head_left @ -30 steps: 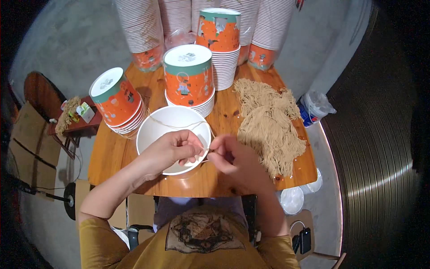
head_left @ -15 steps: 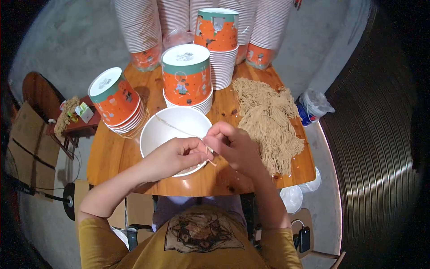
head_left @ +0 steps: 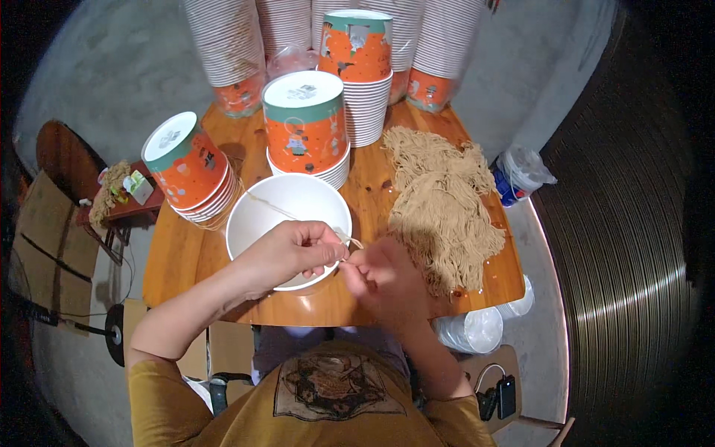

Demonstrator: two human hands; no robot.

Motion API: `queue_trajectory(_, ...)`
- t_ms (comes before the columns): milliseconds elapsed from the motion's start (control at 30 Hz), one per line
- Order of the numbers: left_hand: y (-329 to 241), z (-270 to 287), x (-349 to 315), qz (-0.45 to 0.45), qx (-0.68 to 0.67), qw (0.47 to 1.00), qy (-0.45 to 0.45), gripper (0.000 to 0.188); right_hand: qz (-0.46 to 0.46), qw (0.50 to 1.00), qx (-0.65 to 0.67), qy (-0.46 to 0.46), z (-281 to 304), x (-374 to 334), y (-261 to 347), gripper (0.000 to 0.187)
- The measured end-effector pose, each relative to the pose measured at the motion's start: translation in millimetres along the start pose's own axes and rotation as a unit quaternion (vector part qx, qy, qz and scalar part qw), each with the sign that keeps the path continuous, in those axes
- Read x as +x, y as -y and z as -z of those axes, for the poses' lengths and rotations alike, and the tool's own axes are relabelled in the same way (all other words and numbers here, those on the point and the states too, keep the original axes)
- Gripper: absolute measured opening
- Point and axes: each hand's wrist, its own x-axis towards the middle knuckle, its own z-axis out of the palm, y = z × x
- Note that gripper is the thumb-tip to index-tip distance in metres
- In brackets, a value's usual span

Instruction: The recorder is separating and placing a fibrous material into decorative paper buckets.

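My left hand (head_left: 292,255) is closed, thumb and fingertips pinching a thin light cord (head_left: 272,206) over the near right rim of a white paper bucket (head_left: 257,216). A small loop of this cord stands up at the fingertips. From there it runs across the bucket's mouth toward the far left rim. My right hand (head_left: 389,277), partly smeared by motion, meets the left fingertips with its thumb and finger pinched at the cord. Beside the right hand lies a thick bundle of tan cords (head_left: 443,205) on the wooden table.
Upturned orange and green paper buckets stand stacked at the left (head_left: 190,160), the middle (head_left: 305,138) and farther back (head_left: 357,56). Tall wrapped stacks (head_left: 223,45) line the table's far edge. A bagged blue container (head_left: 514,179) stands off the right edge, a dark shutter (head_left: 633,246) beyond.
My right hand has come down and nearer to me, its fingers now below the left fingertips. A cord loop shows above them where a loose end hung before.
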Motion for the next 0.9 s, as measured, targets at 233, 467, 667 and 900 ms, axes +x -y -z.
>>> queue_trajectory(233,-2.0,1.8,1.7,0.025,-0.024,0.999,0.024,0.012,0.087,0.990,-0.101,-0.043,-15.1,-4.7,8.2,0.018)
queue_trajectory(467,2.0,2.1,2.7,0.019,-0.065,0.997,0.024,0.013,0.105,0.991,-0.074,-0.033,-12.3,2.8,13.8,0.020)
queue_trajectory(667,0.6,2.4,-0.4,0.003,-0.031,0.999,-0.006,0.022,0.072,0.997,-0.017,0.006,-3.7,3.0,7.6,0.016)
queue_trajectory(900,2.9,1.1,-1.4,-0.063,0.060,0.996,-0.025,0.023,-0.177,0.957,0.225,-0.037,-3.5,4.0,8.1,0.011)
